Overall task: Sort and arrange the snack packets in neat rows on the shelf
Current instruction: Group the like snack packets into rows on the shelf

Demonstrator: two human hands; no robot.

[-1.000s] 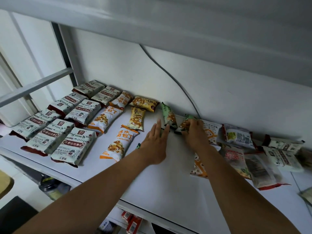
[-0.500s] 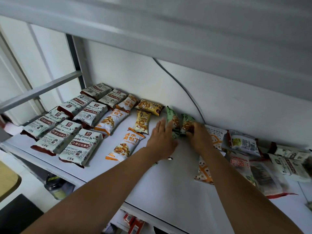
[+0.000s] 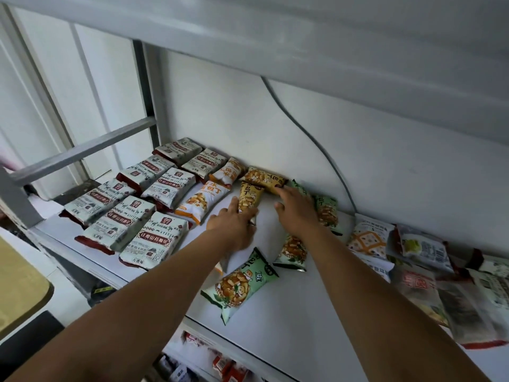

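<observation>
On the white shelf (image 3: 289, 321), grey-and-red packets (image 3: 154, 239) lie in rows at the left, with orange-white packets (image 3: 203, 201) beside them. Two yellow packets sit behind: one upright (image 3: 249, 198), one crosswise at the wall (image 3: 264, 178). My left hand (image 3: 234, 226) lies flat with straight fingers touching the upright yellow packet's lower end. My right hand (image 3: 296, 212) is spread flat, its forefinger reaching the crosswise yellow packet, and it covers part of a green packet. More green packets lie nearby: at the front (image 3: 239, 285), below my right wrist (image 3: 293, 250), and to its right (image 3: 326, 212).
A loose heap of mixed packets (image 3: 421, 246) fills the shelf's right end. The upper shelf board (image 3: 303, 37) hangs low overhead. A grey cable (image 3: 303, 128) runs down the back wall. A metal upright (image 3: 150, 92) stands at the left. More snacks (image 3: 220, 365) sit on the shelf below.
Both hands have moved left and back from the green packets to the yellow ones. The green packets now lie free on the shelf, and the camera has come closer.
</observation>
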